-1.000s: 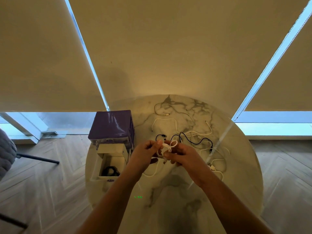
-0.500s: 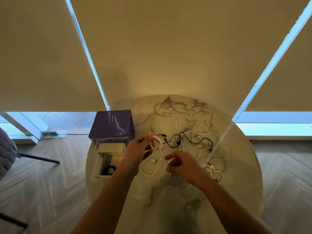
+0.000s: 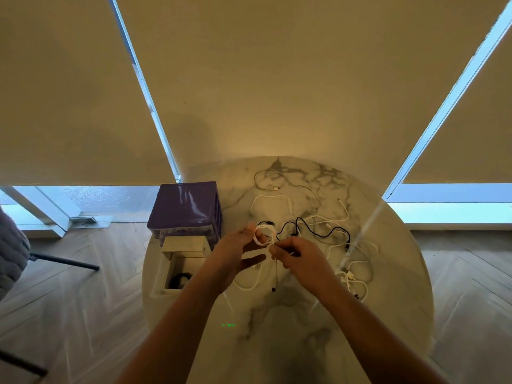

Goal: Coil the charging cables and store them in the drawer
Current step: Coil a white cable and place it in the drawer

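Note:
Above the round marble table [image 3: 393, 314], my left hand [image 3: 235, 250] holds a small coil of white cable [image 3: 264, 234] looped over its fingertips. My right hand [image 3: 297, 254] pinches the same cable just right of the coil, and the loose end hangs down to a dark plug [image 3: 273, 289]. A purple drawer unit [image 3: 184, 207] stands at the table's left edge. Its white drawer [image 3: 177, 268] is pulled out, with a coiled black cable [image 3: 181, 278] inside. A black cable [image 3: 318, 231] and several white cables [image 3: 277, 200] lie loose beyond my hands.
More white cables with plugs [image 3: 350, 275] lie tangled to the right of my right hand. A thin white wand [image 3: 363, 231] hangs over the table's right side. A chair leg [image 3: 63, 261] and grey cushion [image 3: 11, 253] stand at the left on the wood floor.
My hands moved apart and came back together. The white coil now sits on my left fingertips, and my right hand has come up beside it with the loose end trailing down.

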### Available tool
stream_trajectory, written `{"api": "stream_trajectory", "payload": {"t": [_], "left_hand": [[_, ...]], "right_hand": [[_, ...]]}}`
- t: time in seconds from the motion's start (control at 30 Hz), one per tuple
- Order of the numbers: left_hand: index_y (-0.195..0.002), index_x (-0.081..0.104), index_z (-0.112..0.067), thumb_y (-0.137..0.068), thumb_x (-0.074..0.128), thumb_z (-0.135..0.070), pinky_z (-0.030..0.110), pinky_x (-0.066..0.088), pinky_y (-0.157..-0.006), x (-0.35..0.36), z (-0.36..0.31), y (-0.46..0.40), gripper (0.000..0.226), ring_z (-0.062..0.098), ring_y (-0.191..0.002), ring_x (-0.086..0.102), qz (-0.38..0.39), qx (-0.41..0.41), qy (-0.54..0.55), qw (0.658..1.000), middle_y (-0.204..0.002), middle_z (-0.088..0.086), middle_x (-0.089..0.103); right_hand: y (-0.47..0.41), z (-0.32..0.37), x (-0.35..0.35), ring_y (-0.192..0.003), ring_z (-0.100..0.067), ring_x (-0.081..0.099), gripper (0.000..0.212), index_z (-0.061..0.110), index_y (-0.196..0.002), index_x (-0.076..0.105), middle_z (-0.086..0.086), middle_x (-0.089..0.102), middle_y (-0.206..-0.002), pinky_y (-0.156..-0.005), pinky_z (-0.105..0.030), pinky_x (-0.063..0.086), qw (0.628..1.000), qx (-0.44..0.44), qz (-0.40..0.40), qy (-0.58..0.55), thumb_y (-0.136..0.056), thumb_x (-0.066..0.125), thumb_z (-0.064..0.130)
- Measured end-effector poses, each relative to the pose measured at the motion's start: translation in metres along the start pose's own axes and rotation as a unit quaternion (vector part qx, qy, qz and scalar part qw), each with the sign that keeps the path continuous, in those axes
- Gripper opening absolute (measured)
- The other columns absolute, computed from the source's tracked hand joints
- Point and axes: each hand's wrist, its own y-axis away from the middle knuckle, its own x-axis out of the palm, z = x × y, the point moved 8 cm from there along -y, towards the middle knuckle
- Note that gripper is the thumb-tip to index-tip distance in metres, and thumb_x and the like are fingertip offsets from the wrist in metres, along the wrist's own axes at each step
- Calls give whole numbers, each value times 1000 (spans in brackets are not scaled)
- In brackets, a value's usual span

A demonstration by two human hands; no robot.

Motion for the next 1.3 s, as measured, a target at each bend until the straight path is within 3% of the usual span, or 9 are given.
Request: {"api": "stream_trajectory", "payload": {"t": [0.2, 0.37, 0.6, 0.7, 0.83, 0.97, 1.1, 1.3], "left_hand": [[-97, 65, -6, -92, 51, -48, 28, 56, -76, 3, -2, 1, 45, 18, -99, 65, 12, 11, -61, 998, -102, 9, 69], [-93, 62, -8, -92, 55, -40, 26, 55, -79, 1, -5, 0, 32, 14, -91, 63, -13, 34, -50, 998, -97, 7, 65], [-103, 62, -22, -95, 54, -29, 32, 49, -88, -7, -8, -1, 13, 10, -86, 66, -47, 66, -47, 996, -79, -4, 71], [-102, 67, -24, -97, 50, -31, 33, 48, -89, -6, -12, 0, 20, 12, -87, 64, -47, 81, -82, 992, -86, 0, 70], [-84, 67, -28, -90, 52, -51, 37, 51, -86, 4, -14, 3, 29, 16, -84, 64, -25, 92, -187, 978, -91, 7, 71], [-84, 68, -24, -85, 56, -56, 39, 53, -85, 4, -20, 2, 34, 18, -81, 67, -32, 113, -204, 972, -76, 1, 69], [-85, 69, -25, -73, 52, -70, 36, 54, -83, 4, -22, 2, 50, 17, -80, 70, -15, 113, -228, 967, -70, -4, 67], [-88, 70, -23, -89, 55, -46, 36, 55, -89, 4, -17, 3, 28, 16, -77, 72, 15, 87, -183, 979, -82, 6, 72]], "right_hand": [[0, -2, -3, -66, 0, 61, 5, 26, -94, 65, 8, 71, -77, -61, -14, 45, 1000, 10, -2, -12, -89, 65, 27], [0, -2, -2, -74, -11, 63, 21, 38, -90, 63, -1, 69, -85, -65, -17, 49, 1000, -18, -8, 2, -90, 64, 17], [0, 6, -17, -74, -3, 59, 15, 34, -90, 66, 6, 66, -85, -59, -10, 42, 993, -64, -96, 30, -90, 63, 20], [0, 14, -20, -77, 1, 57, 9, 32, -92, 68, 10, 65, -87, -61, -8, 40, 986, -96, -115, 70, -90, 63, 25], [1, 31, -26, -80, -1, 55, 12, 28, -98, 72, 12, 61, -89, -68, -12, 41, 965, -182, -146, 121, -88, 65, 27], [2, 39, -26, -79, -7, 59, 15, 23, -100, 73, 8, 62, -87, -71, -27, 51, 956, -224, -152, 114, -87, 65, 24], [4, 43, -28, -79, -8, 60, 15, 22, -100, 73, 7, 63, -87, -72, -31, 53, 952, -239, -158, 109, -88, 65, 23], [6, 47, -30, -76, -3, 59, 16, 19, -101, 73, 7, 64, -90, -69, -23, 51, 943, -259, -166, 129, -87, 67, 23]]}}
